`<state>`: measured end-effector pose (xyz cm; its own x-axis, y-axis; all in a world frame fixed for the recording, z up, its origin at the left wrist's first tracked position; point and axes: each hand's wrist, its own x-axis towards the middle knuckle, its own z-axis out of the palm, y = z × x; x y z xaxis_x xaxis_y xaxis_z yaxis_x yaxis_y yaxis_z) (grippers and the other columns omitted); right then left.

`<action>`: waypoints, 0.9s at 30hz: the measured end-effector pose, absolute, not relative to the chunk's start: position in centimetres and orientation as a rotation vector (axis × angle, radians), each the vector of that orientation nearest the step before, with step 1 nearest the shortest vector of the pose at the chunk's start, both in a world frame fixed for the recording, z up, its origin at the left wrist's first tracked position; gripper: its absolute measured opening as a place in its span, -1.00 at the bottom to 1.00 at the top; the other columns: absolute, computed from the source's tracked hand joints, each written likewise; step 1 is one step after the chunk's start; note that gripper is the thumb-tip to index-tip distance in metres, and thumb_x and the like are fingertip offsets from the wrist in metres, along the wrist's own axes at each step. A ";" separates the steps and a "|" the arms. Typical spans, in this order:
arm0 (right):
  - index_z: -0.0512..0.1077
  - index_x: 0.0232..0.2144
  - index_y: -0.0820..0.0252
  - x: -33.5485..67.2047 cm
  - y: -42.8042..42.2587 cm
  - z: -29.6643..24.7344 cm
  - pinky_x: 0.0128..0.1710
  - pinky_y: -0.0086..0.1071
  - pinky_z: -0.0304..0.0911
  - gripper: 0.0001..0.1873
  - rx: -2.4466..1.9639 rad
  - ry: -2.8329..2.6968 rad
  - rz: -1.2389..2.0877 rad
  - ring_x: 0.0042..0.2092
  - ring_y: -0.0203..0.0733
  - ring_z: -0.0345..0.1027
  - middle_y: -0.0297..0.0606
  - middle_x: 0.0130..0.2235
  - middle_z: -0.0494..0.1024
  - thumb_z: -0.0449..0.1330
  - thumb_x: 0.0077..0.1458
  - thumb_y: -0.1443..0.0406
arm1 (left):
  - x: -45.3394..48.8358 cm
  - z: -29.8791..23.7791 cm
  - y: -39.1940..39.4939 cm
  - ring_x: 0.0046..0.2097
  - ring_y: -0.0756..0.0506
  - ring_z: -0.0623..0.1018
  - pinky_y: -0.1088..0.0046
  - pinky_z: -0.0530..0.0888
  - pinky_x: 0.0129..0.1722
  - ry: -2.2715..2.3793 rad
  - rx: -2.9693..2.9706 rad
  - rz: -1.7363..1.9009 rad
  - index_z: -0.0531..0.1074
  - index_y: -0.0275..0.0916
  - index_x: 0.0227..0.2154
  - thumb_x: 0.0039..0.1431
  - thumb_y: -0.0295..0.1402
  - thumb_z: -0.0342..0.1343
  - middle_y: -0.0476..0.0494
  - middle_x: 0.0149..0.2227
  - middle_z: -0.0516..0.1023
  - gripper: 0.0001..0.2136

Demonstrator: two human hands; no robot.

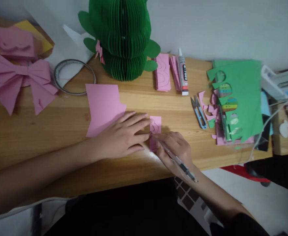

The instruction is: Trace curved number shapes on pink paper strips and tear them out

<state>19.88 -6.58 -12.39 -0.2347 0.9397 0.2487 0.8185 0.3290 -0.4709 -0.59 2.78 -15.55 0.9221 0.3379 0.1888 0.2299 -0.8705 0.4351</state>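
My right hand (177,149) is closed around a clear-barrelled pen (179,163), its tip down on a small pink paper strip (155,126). Curved lines are drawn on the upper part of that strip; its lower part is partly hidden by my fingers. My left hand (126,136) lies flat with its fingers spread, the fingertips at the strip's left edge. Beside and partly under the left hand rests a larger cut sheet of pink paper (103,105).
Behind stand a green honeycomb paper figure (123,36), pink strips with drawn outlines (162,72) and a glue tube (183,73). To the right lie thread snips (198,113), pink scraps (211,109) and cut green sheets (248,98). A tape roll (94,77) and pink paper bow (23,73) sit left.
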 end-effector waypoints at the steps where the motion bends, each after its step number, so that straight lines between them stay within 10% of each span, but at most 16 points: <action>1: 0.52 -0.20 0.18 19.8 -6.5 -12.3 -0.34 -0.29 0.35 -0.78 -1.550 -2.073 0.389 -0.36 -0.19 0.49 -0.27 -0.38 0.64 0.09 0.18 0.40 | -0.6 -15.5 2.8 0.30 -0.33 0.28 0.00 0.22 0.24 0.414 2.670 0.365 0.52 -0.18 -0.16 0.31 -0.19 0.12 -0.27 0.24 0.37 -0.79; 27: 0.58 -0.27 0.14 20.3 -5.9 -12.0 -0.37 -0.37 0.44 -0.83 -1.678 -1.472 1.003 -0.33 -0.24 0.56 -0.27 -0.31 0.69 0.17 0.15 0.32 | -0.6 -15.8 2.8 0.30 -0.30 0.29 0.04 0.25 0.22 0.427 2.651 0.371 0.54 -0.14 -0.14 0.29 -0.19 0.14 -0.24 0.23 0.39 -0.80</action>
<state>20.27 -5.85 -11.97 0.0634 0.9917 -0.1116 0.4668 -0.1283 -0.8750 -0.61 2.79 -15.77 0.9169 0.3512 0.1896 0.2370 -0.8612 0.4496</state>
